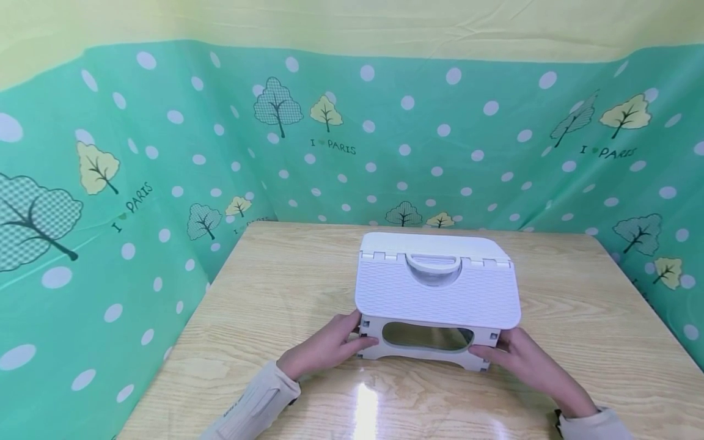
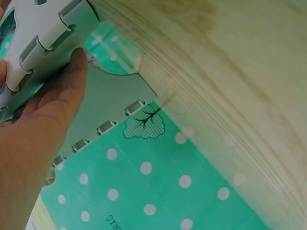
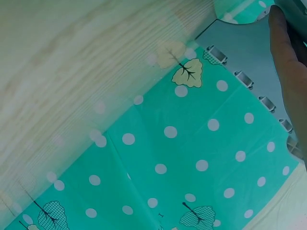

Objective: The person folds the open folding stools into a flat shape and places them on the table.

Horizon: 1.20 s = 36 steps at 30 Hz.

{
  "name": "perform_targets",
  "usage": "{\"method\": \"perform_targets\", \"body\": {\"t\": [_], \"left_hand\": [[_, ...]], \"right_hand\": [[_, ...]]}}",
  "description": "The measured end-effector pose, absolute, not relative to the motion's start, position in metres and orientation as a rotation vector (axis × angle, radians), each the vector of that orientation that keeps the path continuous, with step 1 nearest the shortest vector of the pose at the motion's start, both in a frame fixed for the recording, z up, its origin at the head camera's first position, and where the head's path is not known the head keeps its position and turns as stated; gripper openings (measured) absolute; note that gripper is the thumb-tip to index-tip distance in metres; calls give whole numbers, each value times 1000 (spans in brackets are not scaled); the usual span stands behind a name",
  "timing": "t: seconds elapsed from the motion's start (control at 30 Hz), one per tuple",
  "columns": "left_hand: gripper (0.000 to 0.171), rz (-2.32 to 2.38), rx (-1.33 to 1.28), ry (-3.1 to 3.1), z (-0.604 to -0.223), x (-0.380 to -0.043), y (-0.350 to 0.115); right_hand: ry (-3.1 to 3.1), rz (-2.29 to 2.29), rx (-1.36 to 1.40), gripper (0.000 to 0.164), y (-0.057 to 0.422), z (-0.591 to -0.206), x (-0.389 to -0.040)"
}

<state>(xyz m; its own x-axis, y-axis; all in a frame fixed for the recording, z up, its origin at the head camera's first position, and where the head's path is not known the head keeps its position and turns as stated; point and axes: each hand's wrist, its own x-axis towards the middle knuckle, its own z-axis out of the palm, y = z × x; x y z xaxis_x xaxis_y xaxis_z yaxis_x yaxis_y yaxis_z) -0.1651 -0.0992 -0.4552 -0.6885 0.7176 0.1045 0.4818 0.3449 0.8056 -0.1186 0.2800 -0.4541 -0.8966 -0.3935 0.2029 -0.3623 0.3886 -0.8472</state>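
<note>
A white folding step stool [image 1: 396, 293] stands on the wooden table, its textured top tilted toward me and a carry handle [image 1: 434, 266] set in the middle. My left hand [image 1: 330, 345] grips the left edge of its front leg panel [image 1: 429, 350], thumb in front and fingers behind. At the panel's right edge, my right hand [image 1: 522, 360] holds on in the same way, thumb across the front. In the left wrist view, the fingers of the left hand [image 2: 53, 110] reach behind the hinged panel. Only part of the right hand [image 3: 290, 72] shows in the right wrist view, beside the other leg panel [image 3: 249, 48].
The wooden table [image 1: 264, 281] extends around the stool on all sides. A green dotted cloth [image 1: 330, 171] with tree prints hangs behind the table and along both sides.
</note>
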Motion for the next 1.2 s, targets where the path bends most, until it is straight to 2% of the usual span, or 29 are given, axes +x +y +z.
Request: {"method": "perform_targets", "body": {"t": [0.43,1.2], "left_hand": [[60,1252,1073,2343,-455,-164,-99],[49,1248,1116,2338,-455,-164,-99]], "right_hand": [[2576,-1570,-712,60,280,-454,-118],[2540,-1606,-783,56,280,-457,-118]]}}
